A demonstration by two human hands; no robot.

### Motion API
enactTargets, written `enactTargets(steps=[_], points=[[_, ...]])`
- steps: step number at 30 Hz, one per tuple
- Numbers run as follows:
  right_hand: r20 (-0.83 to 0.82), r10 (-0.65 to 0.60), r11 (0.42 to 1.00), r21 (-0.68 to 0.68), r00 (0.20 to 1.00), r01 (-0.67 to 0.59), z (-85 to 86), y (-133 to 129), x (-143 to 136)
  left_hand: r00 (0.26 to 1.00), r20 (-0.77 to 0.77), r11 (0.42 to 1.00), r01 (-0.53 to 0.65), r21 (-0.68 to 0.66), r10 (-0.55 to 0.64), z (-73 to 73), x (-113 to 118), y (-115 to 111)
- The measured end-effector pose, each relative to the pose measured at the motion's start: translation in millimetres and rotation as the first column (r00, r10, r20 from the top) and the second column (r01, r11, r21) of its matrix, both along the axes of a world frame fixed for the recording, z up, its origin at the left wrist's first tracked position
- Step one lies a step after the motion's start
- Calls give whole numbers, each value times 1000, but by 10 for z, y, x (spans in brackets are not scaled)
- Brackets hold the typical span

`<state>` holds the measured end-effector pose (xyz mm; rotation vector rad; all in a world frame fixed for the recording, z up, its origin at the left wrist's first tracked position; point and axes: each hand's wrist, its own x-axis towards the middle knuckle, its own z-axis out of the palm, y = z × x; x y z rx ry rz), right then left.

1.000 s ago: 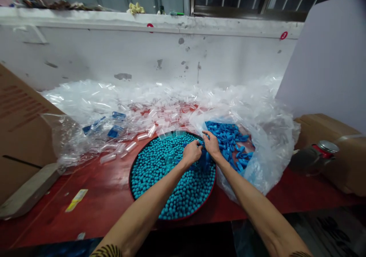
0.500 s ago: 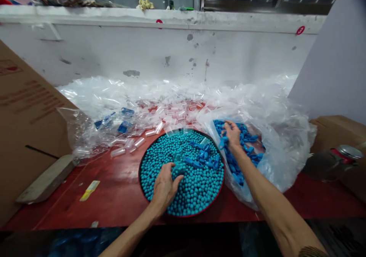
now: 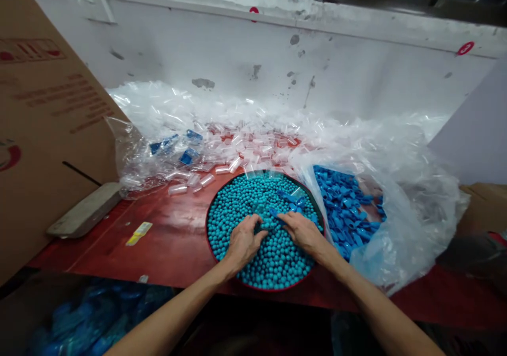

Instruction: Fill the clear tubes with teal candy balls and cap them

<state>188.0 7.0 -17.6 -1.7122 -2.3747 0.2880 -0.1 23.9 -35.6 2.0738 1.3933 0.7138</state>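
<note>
A round tray with a red rim holds a layer of small teal balls. Over its middle, my left hand is closed around a clear plastic tube that seems to have teal balls inside; its outline is hard to make out. Just to the right, my right hand pinches a small blue plastic piece close to that tube. Whether the two touch I cannot tell. Several more blue pieces lie on the balls behind my right hand.
An opened plastic bag with many blue pieces lies right of the tray. Clear tubes are scattered behind it. A cardboard box and a grey block stand at left on the red table.
My right hand has moved left from the bag of blue pieces to above the tray, bringing one blue piece. My left hand stays over the tray. The camera view has shifted.
</note>
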Motion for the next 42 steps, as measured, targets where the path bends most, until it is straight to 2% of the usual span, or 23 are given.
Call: enactTargets(steps=[2,7,9,12,15,19,23,25,27,30,33,35,38,42], points=[[77,-9,1000,-11,997,10,4,-24,-67,1000,23,1000,8,-4,-8,29,-5,-12],[205,-130,991,-13,970,136,112,-154,6,993,113,996,-29,-88,39,122,-73,-40],[192,-73,993,-75,979,89,139,-192,34,984,168,994,-35,-102,52,120,-99,-22],[81,99,979,-185,992,-82,152,-180,75,960,275,992,-20,-123,54,71,-118,32],[116,134,968,-229,984,-105,161,-106,95,916,399,978,55,-202,31,22,-127,79],[312,129,983,-167,941,-79,167,-10,34,826,562,919,183,-349,50,45,-146,84],[401,110,992,9,910,-124,175,73,4,775,613,823,244,-512,151,104,-156,53],[351,97,989,74,931,-130,194,120,18,776,606,808,238,-540,176,107,-154,43],[220,65,993,80,973,-84,229,157,11,784,599,823,224,-521,166,91,-153,43],[-32,13,1000,-16,999,-14,308,168,-101,782,609,845,232,-482,132,56,-153,48],[-198,70,990,-107,978,-92,373,132,-278,778,621,848,265,-460,94,30,-162,48],[-227,116,981,-123,967,-147,381,107,-333,766,638,846,288,-450,78,21,-177,44],[-224,138,974,-148,965,-173,354,84,-252,737,671,829,325,-455,80,12,-203,39],[-328,79,976,-169,941,-141,360,43,-100,722,690,822,359,-442,56,20,-201,34]])
